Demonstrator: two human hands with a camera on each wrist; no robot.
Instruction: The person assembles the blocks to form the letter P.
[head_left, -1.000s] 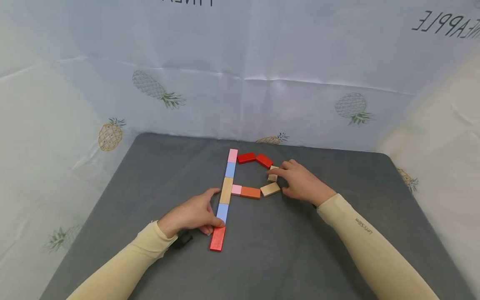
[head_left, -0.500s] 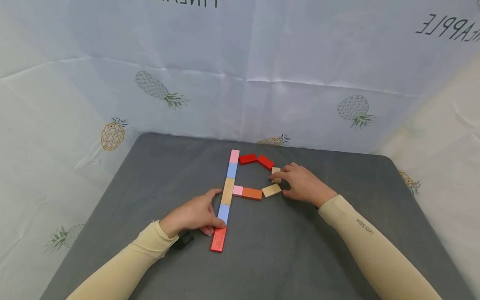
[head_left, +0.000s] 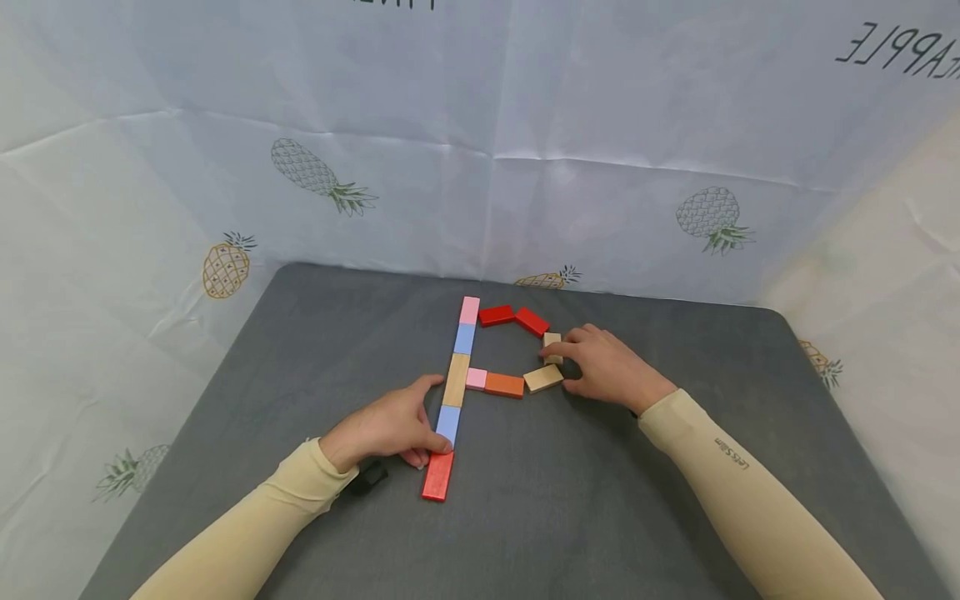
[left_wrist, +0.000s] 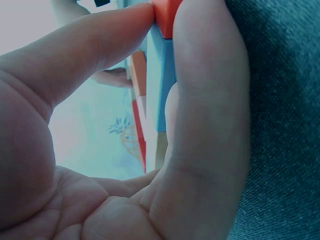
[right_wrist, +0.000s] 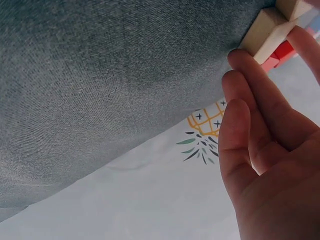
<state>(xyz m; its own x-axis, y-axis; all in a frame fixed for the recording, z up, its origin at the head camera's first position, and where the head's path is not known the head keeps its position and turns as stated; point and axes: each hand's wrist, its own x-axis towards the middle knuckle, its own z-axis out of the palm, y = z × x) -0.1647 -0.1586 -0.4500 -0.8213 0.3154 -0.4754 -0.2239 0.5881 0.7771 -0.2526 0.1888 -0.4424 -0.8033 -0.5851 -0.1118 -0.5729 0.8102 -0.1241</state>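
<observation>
Wooden blocks lie flat on a dark grey cloth, forming a P-like outline. My left hand point(head_left: 386, 425) is at the lower stem, its thumb and a finger pinching the upper end of the red block point(head_left: 437, 479), as the left wrist view shows. Its index fingertip reaches the plain wood block point(head_left: 456, 381) in the stem. My right hand point(head_left: 611, 371) holds a small plain wood block point(head_left: 552, 338) on the curve, fingers on both sides of it. Its thumb is beside the slanted plain block point(head_left: 543, 378). Palm and knuckles partly hide the held blocks.
Two red blocks point(head_left: 497, 316) make the top of the curve; an orange block point(head_left: 504, 385) and a pink block point(head_left: 476, 379) join it to the stem. Blue blocks point(head_left: 464, 338) and a pink one complete the stem. A pineapple-print curtain point(head_left: 585, 125) hangs behind the table.
The small plain block under my right hand has turned slightly straighter, and the right fingers shifted a little with it. My left hand stays in place. The head view shifted slightly.
</observation>
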